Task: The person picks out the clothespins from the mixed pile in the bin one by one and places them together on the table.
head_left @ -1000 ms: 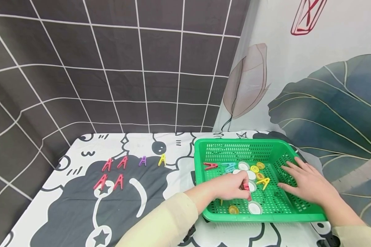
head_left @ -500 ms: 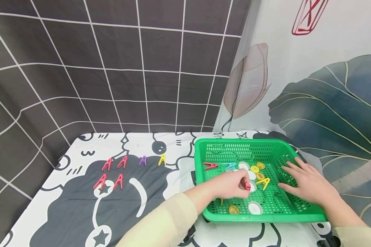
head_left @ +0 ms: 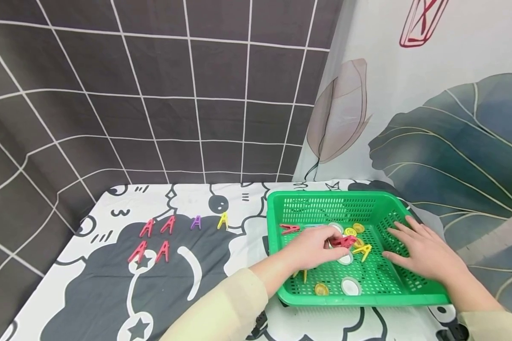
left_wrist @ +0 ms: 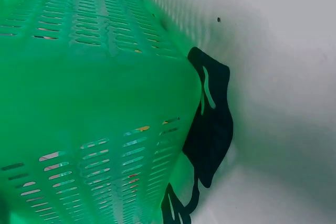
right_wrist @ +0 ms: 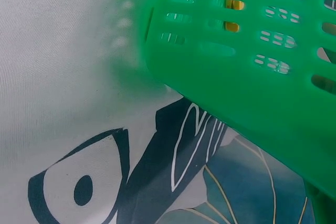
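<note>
In the head view my left hand [head_left: 317, 247] reaches over the green basket [head_left: 358, 300] and pinches a red clothespin [head_left: 344, 241] between thumb and fingers. Below it in the basket lie a second red clothespin [head_left: 289, 228], a yellow clothespin [head_left: 362, 252], and several white and yellow round caps. One white cap [head_left: 351, 286] sits by the front wall, beside a yellow cap [head_left: 322, 289]. Blue pieces are mostly hidden behind the left hand. With fingers spread, my right hand [head_left: 422, 251] rests on the basket's right side. Both wrist views show basket walls and cloth, no hand.
Left of the basket, several red clothespins [head_left: 164, 251], a purple clothespin [head_left: 196, 222] and a yellow clothespin [head_left: 223, 220] lie in two rows on the patterned cloth [head_left: 89, 293]. A dark gridded curtain [head_left: 153, 94] hangs behind the table, with a leaf-print curtain at right.
My left hand has risen slightly, and the red clothespin has turned from pointing downward to lying nearly level at the fingertips. The right hand has stayed put.
</note>
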Demonstrator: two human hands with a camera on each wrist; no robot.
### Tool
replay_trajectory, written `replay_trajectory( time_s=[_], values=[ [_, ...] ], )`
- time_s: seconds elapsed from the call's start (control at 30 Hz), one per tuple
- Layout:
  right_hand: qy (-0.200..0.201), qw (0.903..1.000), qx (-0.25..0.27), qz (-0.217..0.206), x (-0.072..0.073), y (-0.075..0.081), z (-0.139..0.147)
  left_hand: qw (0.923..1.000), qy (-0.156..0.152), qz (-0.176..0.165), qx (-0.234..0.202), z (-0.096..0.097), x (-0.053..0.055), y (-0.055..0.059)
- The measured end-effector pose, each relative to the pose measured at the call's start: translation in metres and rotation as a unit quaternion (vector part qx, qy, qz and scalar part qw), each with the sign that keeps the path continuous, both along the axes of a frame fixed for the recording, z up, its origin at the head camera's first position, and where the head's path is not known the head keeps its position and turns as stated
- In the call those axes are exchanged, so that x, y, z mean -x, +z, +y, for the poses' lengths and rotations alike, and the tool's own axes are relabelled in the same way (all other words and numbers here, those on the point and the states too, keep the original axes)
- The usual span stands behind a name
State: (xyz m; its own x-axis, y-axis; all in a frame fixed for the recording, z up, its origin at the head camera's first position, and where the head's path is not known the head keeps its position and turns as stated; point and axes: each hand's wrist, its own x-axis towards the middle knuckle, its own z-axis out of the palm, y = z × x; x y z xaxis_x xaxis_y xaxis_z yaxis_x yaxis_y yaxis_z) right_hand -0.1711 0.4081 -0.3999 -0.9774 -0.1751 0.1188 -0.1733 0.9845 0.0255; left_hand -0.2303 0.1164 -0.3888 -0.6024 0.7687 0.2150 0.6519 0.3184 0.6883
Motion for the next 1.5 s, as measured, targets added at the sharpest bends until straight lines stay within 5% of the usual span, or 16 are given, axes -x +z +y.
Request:
replay_trajectory(
  time_s=[0.3,0.6,1.1,1.5],
  values=[
    [0.001,1.0,0.0,0.002,0.0,0.0,0.0,0.9968,0.046,-0.032,-0.058,-0.004,0.0,0.004],
    [0.004,1.0,0.002,0.003,0.0,0.0,0.0,0.9835,0.111,-0.082,-0.117,-0.009,0.001,0.005],
    [0.006,1.0,-0.001,-0.002,-0.001,0.001,0.001,0.927,0.172,-0.164,-0.29,-0.023,0.013,0.0],
    [0.008,1.0,0.001,-0.003,0.0,0.001,0.001,0.9162,0.235,-0.135,-0.295,-0.063,0.021,-0.005]
  ],
)
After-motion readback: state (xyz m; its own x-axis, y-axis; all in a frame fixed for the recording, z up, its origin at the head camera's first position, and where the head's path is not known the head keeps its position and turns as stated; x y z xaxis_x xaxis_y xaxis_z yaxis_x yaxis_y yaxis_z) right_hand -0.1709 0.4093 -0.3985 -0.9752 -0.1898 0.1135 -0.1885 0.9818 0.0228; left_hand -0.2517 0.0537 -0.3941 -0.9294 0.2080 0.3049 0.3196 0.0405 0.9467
